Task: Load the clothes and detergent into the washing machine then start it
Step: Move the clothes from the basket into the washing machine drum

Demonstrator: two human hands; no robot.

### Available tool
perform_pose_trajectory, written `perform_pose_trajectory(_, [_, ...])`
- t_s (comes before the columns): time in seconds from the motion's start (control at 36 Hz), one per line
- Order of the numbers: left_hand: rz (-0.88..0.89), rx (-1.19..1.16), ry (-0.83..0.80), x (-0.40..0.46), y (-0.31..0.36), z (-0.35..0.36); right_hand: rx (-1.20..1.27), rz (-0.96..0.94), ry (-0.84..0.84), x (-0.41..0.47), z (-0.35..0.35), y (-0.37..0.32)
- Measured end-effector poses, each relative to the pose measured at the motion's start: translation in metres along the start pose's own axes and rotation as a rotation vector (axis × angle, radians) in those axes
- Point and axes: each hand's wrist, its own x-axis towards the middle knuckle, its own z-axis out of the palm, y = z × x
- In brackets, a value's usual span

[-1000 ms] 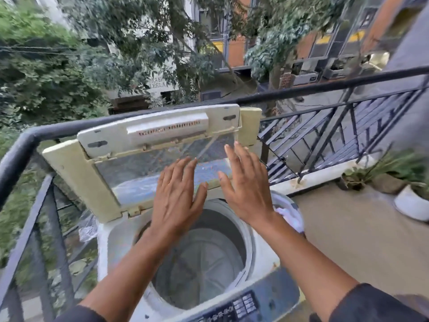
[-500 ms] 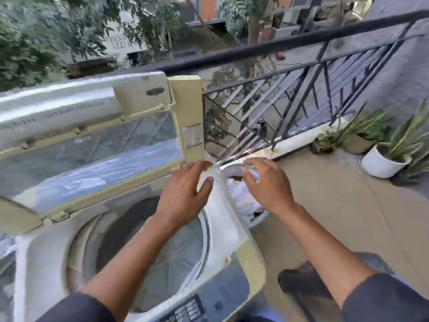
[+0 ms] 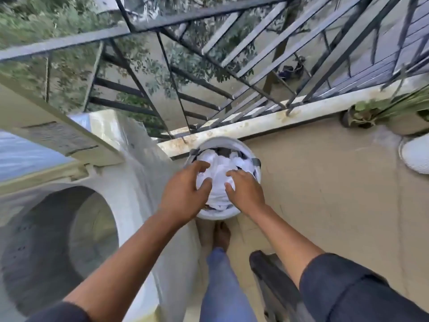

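Washing machine (image 3: 139,163): a white top-loader at the left of the view, standing against the balcony railing.
Lid (image 3: 46,126): raised, its yellowed frame tilted up over the back of the machine.
Drum (image 3: 69,240): the round opening shows bare perforated metal walls, with no clothing inside.
Left hand (image 3: 183,194): reaches past the machine's right edge and over the bucket, fingers spread and loosely curved above the white clothes. It is not closed on anything; whether the fingertips touch the fabric is not clear.
Bucket (image 3: 218,216): white and round, on the floor just beside the machine's right side and against the low curb under the railing.
Clothes (image 3: 220,168): a crumpled white heap fills the bucket, with some dark fabric showing at the far rim.
Right hand (image 3: 246,191): lies palm down on the right side of the heap, fingers bent into the white cloth; a firm grasp cannot be confirmed.
Foot (image 3: 220,235): bare, on the tan floor just below the bucket, with a blue trouser leg above it.
Railing (image 3: 232,73): dark metal bars run across the top of the view.
Potted plants (image 3: 371,112): stand at the far right by the curb, well apart from the bucket.
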Motion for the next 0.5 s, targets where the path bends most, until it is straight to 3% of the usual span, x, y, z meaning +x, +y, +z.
perform_pose_trajectory(0.28, [-0.202,-0.024,-0.033,0.054,-0.014,0.081,-0.154,0.037,-0.286,0.071,0.102,0.092])
perform_pose_trajectory(0.5, [-0.321,-0.052,-0.045,0.068,-0.040,0.112,-0.460,-0.047,-0.323,0.115,0.157,0.128])
